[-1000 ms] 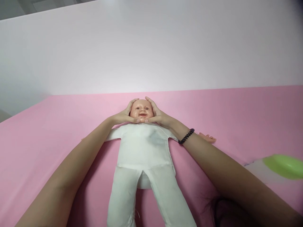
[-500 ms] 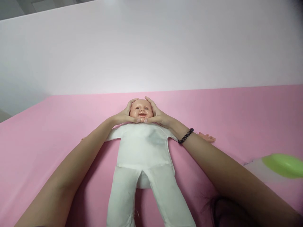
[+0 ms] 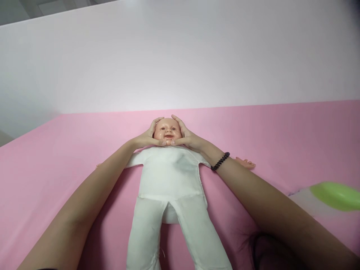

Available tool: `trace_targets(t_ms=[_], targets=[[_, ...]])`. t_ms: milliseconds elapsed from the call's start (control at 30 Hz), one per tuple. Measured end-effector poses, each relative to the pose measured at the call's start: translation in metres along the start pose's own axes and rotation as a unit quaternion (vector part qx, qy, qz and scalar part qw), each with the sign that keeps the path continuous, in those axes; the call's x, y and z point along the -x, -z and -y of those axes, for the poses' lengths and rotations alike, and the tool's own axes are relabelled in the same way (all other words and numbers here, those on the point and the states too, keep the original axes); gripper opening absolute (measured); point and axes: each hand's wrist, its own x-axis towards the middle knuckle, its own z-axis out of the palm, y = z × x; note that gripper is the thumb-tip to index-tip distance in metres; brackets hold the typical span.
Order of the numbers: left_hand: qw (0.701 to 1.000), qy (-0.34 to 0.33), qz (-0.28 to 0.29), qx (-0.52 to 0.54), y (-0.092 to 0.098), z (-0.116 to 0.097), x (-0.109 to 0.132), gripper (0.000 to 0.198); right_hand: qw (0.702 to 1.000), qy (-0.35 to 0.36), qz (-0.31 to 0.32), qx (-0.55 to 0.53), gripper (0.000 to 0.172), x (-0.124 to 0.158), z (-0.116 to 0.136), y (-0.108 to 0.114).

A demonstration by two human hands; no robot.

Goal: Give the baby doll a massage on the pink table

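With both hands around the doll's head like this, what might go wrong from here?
1. The left hand and right hand cup only the head of the doll; if they lift, the soft white body may hang and strain the neck.
2. The right forearm passes close to the green-lidded container at the edge; a wide pull back might knock it.

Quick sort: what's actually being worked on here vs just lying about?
In hand:
- doll, on its back on the pink surface
- left hand, cupping one side of the doll's head
- right hand, cupping the other side

Lying about:
- green lid on a pale, blurred container at the right edge, untouched
- dark bead bracelet on the right wrist
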Motion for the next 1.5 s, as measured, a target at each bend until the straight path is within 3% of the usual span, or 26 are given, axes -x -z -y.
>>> trace_targets(t_ms=[167,400,667,867,1067,1167,1233,1333,1400,1467,1500], targets=[[0.999,-0.010,0.029,0.013,0.007,0.003,-0.001,0.106,0.999,-0.006,0.008,-0.053,0.119,0.000,0.000,0.000],[1.000,-0.008,0.003,-0.010,0.002,0.004,0.001,0.104,0.999,0.007,0.003,0.039,0.125,-0.001,0.000,0.002],[0.999,-0.013,0.036,0.013,0.007,0.004,-0.001,0.107,1.000,-0.005,0.021,-0.019,0.120,0.001,0.004,-0.001],[1.000,-0.001,0.015,0.020,0.003,0.003,0.002,0.106,0.999,0.003,-0.003,0.044,0.125,0.002,0.005,-0.003],[0.999,-0.016,0.042,0.011,0.009,0.009,-0.001,0.106,1.000,0.007,0.009,-0.025,0.116,0.000,0.003,-0.003],[0.999,-0.019,0.034,0.030,0.007,0.010,-0.002,0.106,0.998,0.010,-0.025,-0.057,0.106,-0.005,0.000,-0.008],[0.999,-0.010,0.008,0.045,0.002,0.008,0.000,0.100,0.994,0.023,-0.105,-0.035,0.088,-0.005,-0.001,-0.016],[0.998,0.005,-0.070,-0.001,-0.008,-0.001,0.012,0.085,0.954,0.069,-0.251,0.152,0.062,0.017,0.006,-0.034],[0.989,-0.011,-0.127,-0.077,-0.014,-0.007,0.027,0.075,0.908,0.120,-0.290,0.277,0.050,0.050,0.021,-0.049],[0.978,-0.059,-0.162,-0.115,-0.019,-0.014,0.044,0.067,0.858,0.169,-0.250,0.416,0.046,0.095,0.044,-0.059],[0.974,-0.090,-0.175,-0.111,-0.023,-0.017,0.052,0.064,0.815,0.186,-0.235,0.496,0.045,0.120,0.056,-0.059]])
